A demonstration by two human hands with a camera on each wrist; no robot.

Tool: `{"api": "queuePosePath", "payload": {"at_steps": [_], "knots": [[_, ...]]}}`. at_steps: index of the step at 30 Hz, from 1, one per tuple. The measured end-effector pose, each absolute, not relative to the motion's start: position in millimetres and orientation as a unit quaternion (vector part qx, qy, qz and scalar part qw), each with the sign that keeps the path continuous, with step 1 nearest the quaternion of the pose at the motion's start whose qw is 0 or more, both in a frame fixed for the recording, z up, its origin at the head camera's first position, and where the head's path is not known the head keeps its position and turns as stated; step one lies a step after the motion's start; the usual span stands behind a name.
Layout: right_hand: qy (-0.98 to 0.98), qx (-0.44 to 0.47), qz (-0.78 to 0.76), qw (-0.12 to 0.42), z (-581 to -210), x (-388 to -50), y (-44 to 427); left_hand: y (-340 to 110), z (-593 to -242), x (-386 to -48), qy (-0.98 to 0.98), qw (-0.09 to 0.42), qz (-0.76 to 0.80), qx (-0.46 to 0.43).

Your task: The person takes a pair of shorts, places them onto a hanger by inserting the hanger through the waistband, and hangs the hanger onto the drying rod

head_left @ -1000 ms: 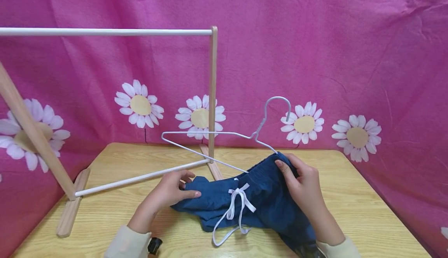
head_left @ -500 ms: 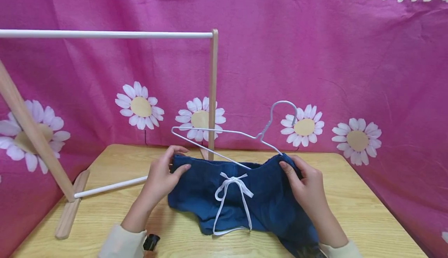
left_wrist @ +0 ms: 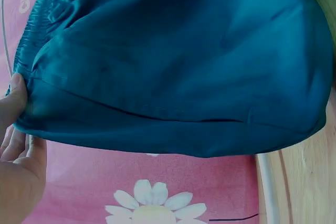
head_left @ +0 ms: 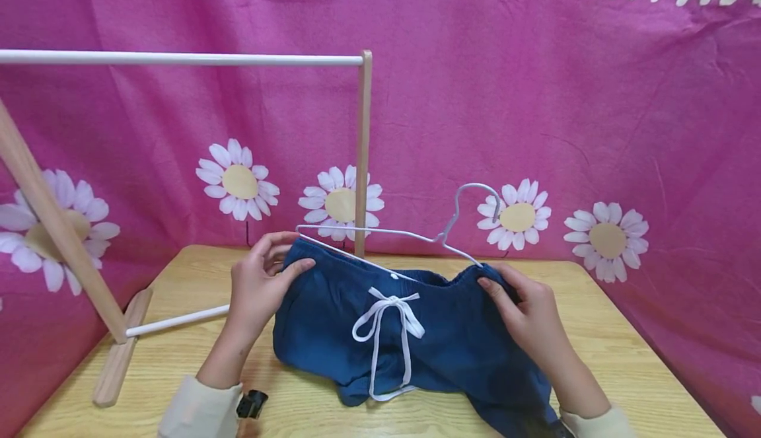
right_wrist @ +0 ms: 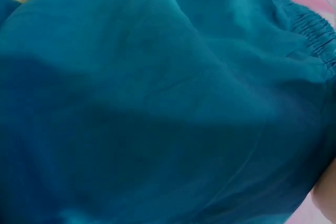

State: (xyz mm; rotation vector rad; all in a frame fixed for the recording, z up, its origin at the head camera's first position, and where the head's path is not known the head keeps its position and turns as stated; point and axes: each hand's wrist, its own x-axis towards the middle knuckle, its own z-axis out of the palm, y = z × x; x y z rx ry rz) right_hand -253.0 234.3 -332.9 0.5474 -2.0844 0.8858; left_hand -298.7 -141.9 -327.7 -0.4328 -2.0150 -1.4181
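The dark blue shorts [head_left: 333, 319] are held up in front of the person, waistband at the top and legs hanging toward the surface [head_left: 618, 345]; whether the cloth touches it cannot be told. A white drawstring [head_left: 394, 300] is tied in a bow at the front, its long loop hanging down. In the left wrist view the waistband is gathered, and a dark seam or pocket line runs along the side.

The hands are apart, one at each end of the waistband. The left hand [head_left: 261, 283] pinches the left corner, thumb in front; the right hand [head_left: 523, 312] grips the right corner, thumb likewise in front.

A white wire hanger [head_left: 386, 230] tilts at the waistband: its right arm goes in beside the right hand, while its left end shows just above the left corner, near the left fingertips. Its hook rises free.

Beyond, to the left, stands a wooden garment rack [head_left: 364, 154] with white rails. Beige sleeves [head_left: 202, 411] cover the forearms. Behind hangs a magenta cloth [head_left: 475, 94] printed with white daisies and pale lettering.
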Motion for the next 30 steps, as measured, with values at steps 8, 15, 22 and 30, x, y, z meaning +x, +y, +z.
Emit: {"api": "queuePosePath", "payload": {"at_steps": [8, 15, 22, 30], "knots": [[-0.82, 0.235, 0.358, 0.381, -337, -251, 244, -147, -328, -298, -0.772, 0.313, -0.537, -0.133], [-0.807, 0.253, 0.382, 0.372, -342, -248, 244, -149, -329, -298, -0.778, 0.301, -0.535, -0.134], [-0.808, 0.258, 0.385, 0.364, -346, -248, 248, -150, -329, -298, -0.786, 0.301, -0.524, -0.128], [-0.822, 0.248, 0.395, 0.328, -350, -246, 250, -151, -332, -298, -0.783, 0.308, -0.519, -0.149]]}}
